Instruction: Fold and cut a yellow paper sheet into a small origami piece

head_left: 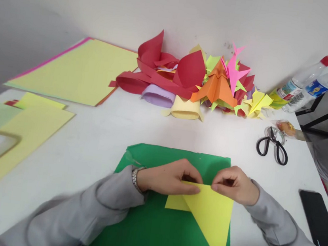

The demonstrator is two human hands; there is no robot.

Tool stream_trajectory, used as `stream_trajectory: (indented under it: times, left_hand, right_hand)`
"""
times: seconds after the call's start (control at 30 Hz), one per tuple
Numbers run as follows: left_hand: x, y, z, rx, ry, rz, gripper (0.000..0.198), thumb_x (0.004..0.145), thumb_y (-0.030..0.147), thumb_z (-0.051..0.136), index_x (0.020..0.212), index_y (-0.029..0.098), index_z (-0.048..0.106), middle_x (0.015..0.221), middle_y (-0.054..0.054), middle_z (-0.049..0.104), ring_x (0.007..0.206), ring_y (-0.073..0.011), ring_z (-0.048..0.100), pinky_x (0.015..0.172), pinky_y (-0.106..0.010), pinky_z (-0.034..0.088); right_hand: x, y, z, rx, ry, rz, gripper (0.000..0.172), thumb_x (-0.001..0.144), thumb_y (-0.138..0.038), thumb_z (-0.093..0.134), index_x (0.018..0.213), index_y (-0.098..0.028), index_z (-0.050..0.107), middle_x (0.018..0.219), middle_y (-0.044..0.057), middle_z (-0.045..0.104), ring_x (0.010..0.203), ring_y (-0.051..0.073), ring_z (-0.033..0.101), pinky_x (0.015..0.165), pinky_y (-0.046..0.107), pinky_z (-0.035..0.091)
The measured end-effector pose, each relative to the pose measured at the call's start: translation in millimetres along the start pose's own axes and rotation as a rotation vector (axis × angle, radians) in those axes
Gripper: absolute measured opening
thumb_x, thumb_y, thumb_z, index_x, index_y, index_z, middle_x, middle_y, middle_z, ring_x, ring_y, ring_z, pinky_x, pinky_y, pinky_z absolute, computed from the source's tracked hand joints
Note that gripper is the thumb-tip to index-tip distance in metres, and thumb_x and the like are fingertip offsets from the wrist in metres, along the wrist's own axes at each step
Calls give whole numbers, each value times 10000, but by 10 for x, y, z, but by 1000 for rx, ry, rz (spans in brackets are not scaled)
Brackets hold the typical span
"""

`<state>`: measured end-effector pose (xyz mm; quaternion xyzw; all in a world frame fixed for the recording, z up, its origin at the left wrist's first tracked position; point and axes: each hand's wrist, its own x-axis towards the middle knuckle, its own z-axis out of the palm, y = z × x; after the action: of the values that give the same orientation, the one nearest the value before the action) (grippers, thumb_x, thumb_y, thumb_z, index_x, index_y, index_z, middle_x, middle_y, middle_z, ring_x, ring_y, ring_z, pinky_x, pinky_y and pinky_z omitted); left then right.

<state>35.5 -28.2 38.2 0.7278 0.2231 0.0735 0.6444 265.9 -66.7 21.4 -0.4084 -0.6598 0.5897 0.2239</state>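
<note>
Yellow sheet (pixel 211 212): smooth, matt paper. Green mat (pixel 180 236): looks matt. Wristband (pixel 135 177): shiny metal links. Sleeves (pixel 96 206): matt cloth. Red-capped bottle (pixel 302 81): clear, glossy plastic. Table (pixel 87 137): smooth.

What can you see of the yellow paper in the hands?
The yellow paper looks thin and unprinted. It appears folded over: a large triangular flap with a slanting edge points toward the person, and a smaller part shows beneath it at the left. The left hand and right hand pinch its far edge, thumbs on top. It is over a green sheet, its tip past the near edge.
</note>
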Motion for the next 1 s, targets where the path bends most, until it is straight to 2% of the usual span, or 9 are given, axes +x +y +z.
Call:
stream_trajectory:
  times: [0.1,0.17,0.3,0.43,0.6,0.73,0.83,1.0]
  left_hand:
    - [-24,33,-4,-59,-152,-17,296,804,348,582,949,119,698,746,-42,642,602,-116,490,535,-207,389]
    - [-25,49,-8,-75,-183,-22,302,811,351,583,989,134,693,752,-37,640,594,-115,494,524,-201,389]
    - [9,73,25,67,-150,27,262,864,315,515,912,134,697,583,19,505,514,-92,413,486,-192,339]
    - [48,51,90,184,-129,58,200,866,234,487,827,136,656,569,38,451,520,-80,401,509,-182,332]
    - [67,-21,121,138,-20,37,92,828,200,510,790,146,573,629,39,480,558,-82,412,529,-184,336]
    - [72,-50,134,122,31,40,113,823,194,495,726,151,535,634,39,462,587,-90,404,553,-199,326]
    - [74,-55,142,92,46,15,104,816,194,492,728,153,528,626,40,457,581,-92,399,546,-203,320]
    - [66,-44,95,67,56,6,127,799,195,484,685,152,518,614,41,442,575,-91,383,550,-209,312]
  right_hand:
    - [-12,-23,15,-35,-59,1,234,785,-320,626,633,-143,615,514,-18,527,429,62,398,386,184,316]
    - [-13,-27,13,-48,-98,5,215,787,-294,614,636,-141,617,510,-20,524,424,62,400,387,183,322]
    - [-2,-39,54,-139,-119,-32,192,788,-277,607,663,-136,645,532,-8,541,435,68,411,398,191,322]
    - [5,-61,129,-205,-87,-79,172,789,-247,592,660,-142,636,506,-26,508,426,62,388,396,187,297]
    - [2,-59,141,-158,-64,-63,160,798,-238,576,670,-148,607,508,-40,500,415,53,364,394,181,294]
    - [3,-55,143,-141,-46,-78,136,797,-241,588,717,-139,631,530,-33,530,429,52,362,401,183,292]
    - [10,-57,142,-142,-38,-103,138,799,-236,591,717,-137,641,542,-26,543,450,57,373,418,187,304]
    - [20,-47,69,-31,-15,-30,188,779,-274,626,653,-134,623,539,-21,532,464,64,401,430,192,330]
